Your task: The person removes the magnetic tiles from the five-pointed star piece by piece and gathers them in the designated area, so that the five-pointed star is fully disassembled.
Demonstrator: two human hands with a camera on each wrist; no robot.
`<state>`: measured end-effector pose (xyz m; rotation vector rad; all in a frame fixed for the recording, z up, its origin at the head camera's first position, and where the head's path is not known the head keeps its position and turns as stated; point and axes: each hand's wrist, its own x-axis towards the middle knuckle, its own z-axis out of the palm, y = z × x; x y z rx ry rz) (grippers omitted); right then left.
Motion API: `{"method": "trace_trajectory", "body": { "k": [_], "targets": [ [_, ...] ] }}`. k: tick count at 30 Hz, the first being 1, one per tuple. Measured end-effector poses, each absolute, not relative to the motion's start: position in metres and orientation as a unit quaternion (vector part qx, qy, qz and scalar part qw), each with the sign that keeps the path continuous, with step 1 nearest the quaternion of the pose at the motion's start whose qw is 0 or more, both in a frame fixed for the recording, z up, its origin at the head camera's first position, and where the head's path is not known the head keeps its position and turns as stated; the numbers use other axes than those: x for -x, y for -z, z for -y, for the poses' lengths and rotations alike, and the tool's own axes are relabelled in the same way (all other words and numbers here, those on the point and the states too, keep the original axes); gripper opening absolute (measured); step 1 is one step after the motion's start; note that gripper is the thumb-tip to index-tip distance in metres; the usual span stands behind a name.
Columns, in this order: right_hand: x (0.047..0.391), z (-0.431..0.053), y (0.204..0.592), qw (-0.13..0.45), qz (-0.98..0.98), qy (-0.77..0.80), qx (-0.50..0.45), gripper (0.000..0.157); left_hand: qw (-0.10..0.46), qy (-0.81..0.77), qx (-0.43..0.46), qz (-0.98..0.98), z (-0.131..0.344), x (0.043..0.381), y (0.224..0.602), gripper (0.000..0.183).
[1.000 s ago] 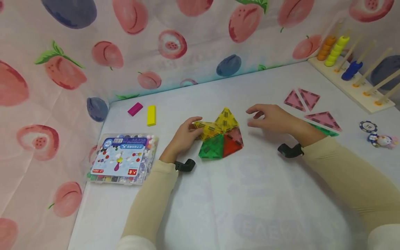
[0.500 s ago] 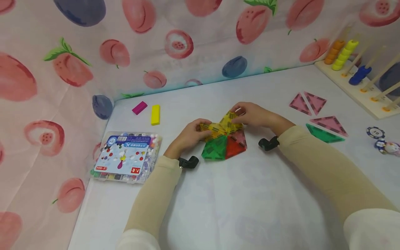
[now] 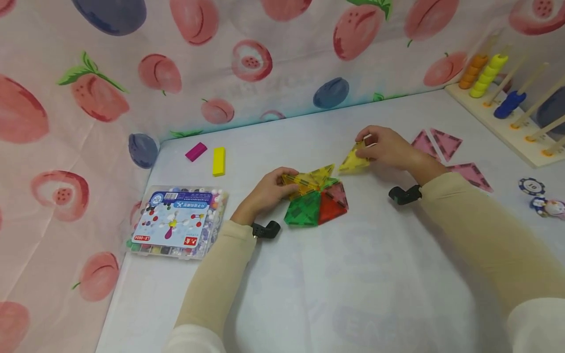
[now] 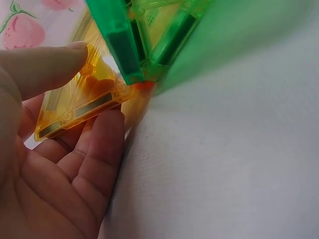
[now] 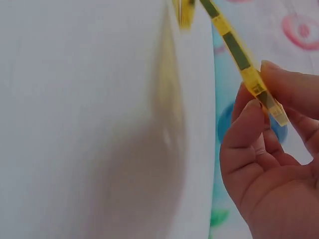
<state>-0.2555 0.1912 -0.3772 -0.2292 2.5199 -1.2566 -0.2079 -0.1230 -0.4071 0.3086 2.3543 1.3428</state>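
A cluster of translucent magnetic tiles stands mid-table in the head view, with green [image 3: 303, 210], red [image 3: 332, 208] and pink [image 3: 339, 192] tiles in front and yellow ones behind. My left hand [image 3: 267, 196] grips a yellow tile [image 3: 296, 182] at the cluster's left side. In the left wrist view, thumb and fingers pinch this tile [image 4: 82, 107] beside a green one [image 4: 117, 40]. Apart from the cluster, to its right, my right hand [image 3: 390, 147] pinches a loose yellow triangular magnetic tile [image 3: 352, 162]. The right wrist view shows that tile [image 5: 237, 50] edge-on between thumb and fingers.
Flat pink triangular tiles [image 3: 447, 143] lie right of my right hand. A bead abacus [image 3: 499, 122] stands at the back right, near a poker chip [image 3: 531, 186] and small figurine [image 3: 553, 208]. Left are a boxed bead kit [image 3: 172, 220], yellow block [image 3: 218, 162] and magenta block [image 3: 196, 151].
My right hand reached the cluster, took hold of a yellow triangular magnetic tile and drew it away to the right. My left hand keeps its grip on the cluster's left side.
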Motion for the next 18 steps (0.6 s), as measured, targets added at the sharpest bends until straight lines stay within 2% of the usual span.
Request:
{"method": "trace_trajectory", "body": {
  "k": [6, 9, 18],
  "targets": [
    [0.260, -0.225, 0.372, 0.148, -0.913, 0.373, 0.070, 0.044, 0.202, -0.480, -0.110, -0.846, 0.124, 0.207, 0.409, 0.037],
    [0.263, -0.235, 0.373, 0.162, -0.912, 0.372, 0.070, 0.048, 0.200, -0.482, -0.111, -0.846, 0.125, 0.206, 0.410, 0.036],
    [0.282, -0.246, 0.374, 0.202, -0.907, 0.364, 0.067, 0.047, 0.192, -0.478, -0.110, -0.850, 0.125, 0.205, 0.409, 0.036]
  ]
}}
